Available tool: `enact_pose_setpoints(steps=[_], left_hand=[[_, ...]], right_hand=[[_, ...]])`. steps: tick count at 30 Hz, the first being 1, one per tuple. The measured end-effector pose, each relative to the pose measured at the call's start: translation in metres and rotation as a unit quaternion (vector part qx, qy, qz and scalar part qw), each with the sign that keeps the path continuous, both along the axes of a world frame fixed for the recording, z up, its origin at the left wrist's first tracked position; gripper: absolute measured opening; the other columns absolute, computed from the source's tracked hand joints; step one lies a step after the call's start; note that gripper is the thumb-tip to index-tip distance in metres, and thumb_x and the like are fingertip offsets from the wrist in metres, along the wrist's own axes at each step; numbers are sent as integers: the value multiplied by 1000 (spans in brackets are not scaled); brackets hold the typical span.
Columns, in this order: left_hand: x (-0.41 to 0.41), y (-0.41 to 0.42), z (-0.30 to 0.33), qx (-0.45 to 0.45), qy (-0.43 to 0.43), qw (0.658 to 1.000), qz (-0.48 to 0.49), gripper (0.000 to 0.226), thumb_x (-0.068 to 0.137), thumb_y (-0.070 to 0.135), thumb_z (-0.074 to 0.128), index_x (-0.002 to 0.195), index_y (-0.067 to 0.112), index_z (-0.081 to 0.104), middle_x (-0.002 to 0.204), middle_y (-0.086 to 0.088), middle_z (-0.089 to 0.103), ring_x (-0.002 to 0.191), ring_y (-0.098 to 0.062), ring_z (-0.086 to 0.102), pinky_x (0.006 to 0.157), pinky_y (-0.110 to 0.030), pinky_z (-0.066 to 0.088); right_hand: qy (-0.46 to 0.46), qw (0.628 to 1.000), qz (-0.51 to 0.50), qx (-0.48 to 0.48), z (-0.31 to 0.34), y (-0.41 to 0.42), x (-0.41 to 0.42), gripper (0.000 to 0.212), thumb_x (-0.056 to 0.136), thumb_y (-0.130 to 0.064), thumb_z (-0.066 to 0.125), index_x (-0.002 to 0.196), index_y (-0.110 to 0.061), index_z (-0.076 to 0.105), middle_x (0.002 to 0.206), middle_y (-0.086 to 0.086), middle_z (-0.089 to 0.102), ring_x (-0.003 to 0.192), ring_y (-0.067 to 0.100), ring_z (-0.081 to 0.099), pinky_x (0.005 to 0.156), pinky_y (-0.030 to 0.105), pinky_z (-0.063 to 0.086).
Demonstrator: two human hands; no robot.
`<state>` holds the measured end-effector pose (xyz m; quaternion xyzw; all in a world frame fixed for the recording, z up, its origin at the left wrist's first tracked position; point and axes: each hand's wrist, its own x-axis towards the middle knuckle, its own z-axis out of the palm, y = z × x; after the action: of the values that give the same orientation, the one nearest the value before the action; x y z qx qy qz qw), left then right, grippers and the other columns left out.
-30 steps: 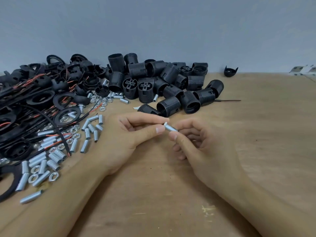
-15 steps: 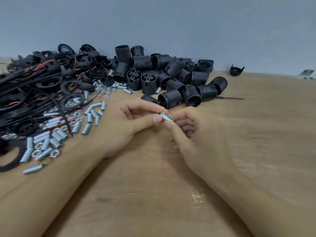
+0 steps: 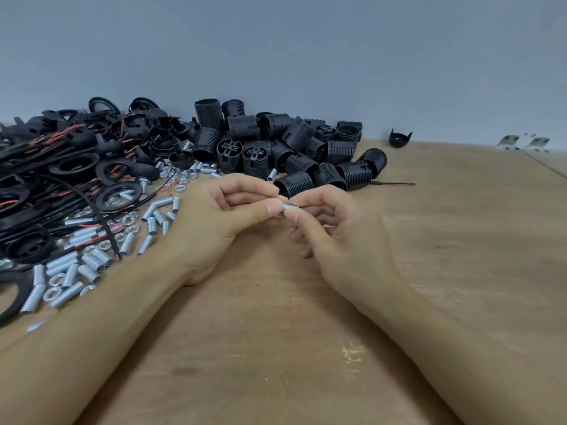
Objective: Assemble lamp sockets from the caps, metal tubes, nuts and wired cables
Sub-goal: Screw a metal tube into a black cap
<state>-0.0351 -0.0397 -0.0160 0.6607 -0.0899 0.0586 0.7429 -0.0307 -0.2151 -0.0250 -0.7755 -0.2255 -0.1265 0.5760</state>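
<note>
Two hands meet over the middle of the wooden counter (image 3: 276, 348) in the head view, sharing one small metal tube (image 3: 290, 207). The left hand (image 3: 214, 222) pinches the tube's left end between thumb and forefinger; the right hand (image 3: 334, 237) pinches its other end with thumb and curled fingers. Whether a nut sits on the tube is too small to tell. A thin dark line shows just right of the tube, perhaps a wire.

The risks, as I judge them: the tube is smooth and held only by fingertips, so a twist with uneven pressure could flick it loose, and it would roll across the counter. If a thread is being started, a tilted start could cross it. Both forearms rest close to the loose tubes and nuts (image 3: 92, 256) at the left, just beside the wired cables (image 3: 46, 185); a sweep of the left arm could scatter them. The pile of black sockets (image 3: 294, 154) lies just behind the hands.
</note>
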Motion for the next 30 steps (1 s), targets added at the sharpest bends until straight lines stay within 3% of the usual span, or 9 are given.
enact_pose_setpoints(steps=[6,9,10,14,17,21,25,27,30], left_hand=[[1,-2,0,-20,27,999,-14,16,67,20,76,81,11,79,77,-14,74,67,-16,69,64,-22,57],[0,-4,0,-12,24,999,-23,15,69,22,74,77,11,80,74,-11,72,62,-14,66,62,-21,56],[0,-4,0,-8,16,1000,-24,13,69,20,74,78,11,80,75,-10,72,65,-14,66,65,-22,57],[-3,-6,-2,11,-21,1000,-18,23,63,6,78,86,9,76,92,-12,76,90,-22,71,90,-35,57],[-5,-9,1,-37,-10,998,-44,26,64,-1,76,89,5,74,95,-13,75,97,-23,71,89,-32,56],[-4,-2,6,-182,48,980,-62,24,74,-8,67,85,9,78,90,-12,76,100,-26,72,87,-31,56],[-4,-7,7,-111,33,993,-31,38,82,-10,56,117,3,64,105,-15,74,109,-26,69,94,-34,55],[-5,-9,6,-119,26,992,-37,38,79,2,55,116,4,65,93,-15,76,109,-28,69,95,-36,55],[-2,-4,8,-167,23,986,7,27,79,15,53,93,8,76,56,-8,65,91,-26,73,89,-36,51]], right_hand=[[-73,996,24,-37,1,-5,-1,4,92,-11,68,94,-15,67,76,-17,67,71,8,70,63,32,60],[-63,997,33,-23,2,-8,-3,6,91,-10,68,92,-15,67,79,-8,70,70,10,71,63,28,60],[-44,998,32,-20,3,-9,-4,2,91,-13,68,90,-14,68,75,-5,70,68,11,70,61,27,60],[22,999,10,-43,4,-8,-3,23,95,-29,61,80,-11,64,63,3,68,53,14,67,50,27,55],[24,999,1,-40,5,-8,-1,26,98,-29,57,79,-13,62,62,4,66,50,16,64,47,28,52],[17,999,-11,-32,5,-8,2,27,99,-30,57,78,-15,62,63,3,66,47,12,61,45,21,47],[7,1000,-20,-20,7,-6,3,25,99,-31,56,76,-20,61,63,2,66,46,8,59,45,19,45],[2,999,-25,-26,6,-7,5,26,99,-32,56,76,-20,61,62,1,65,46,8,59,44,18,44],[6,999,-26,-26,4,-5,9,27,99,-32,56,77,-17,60,63,1,65,48,8,59,46,21,46]])
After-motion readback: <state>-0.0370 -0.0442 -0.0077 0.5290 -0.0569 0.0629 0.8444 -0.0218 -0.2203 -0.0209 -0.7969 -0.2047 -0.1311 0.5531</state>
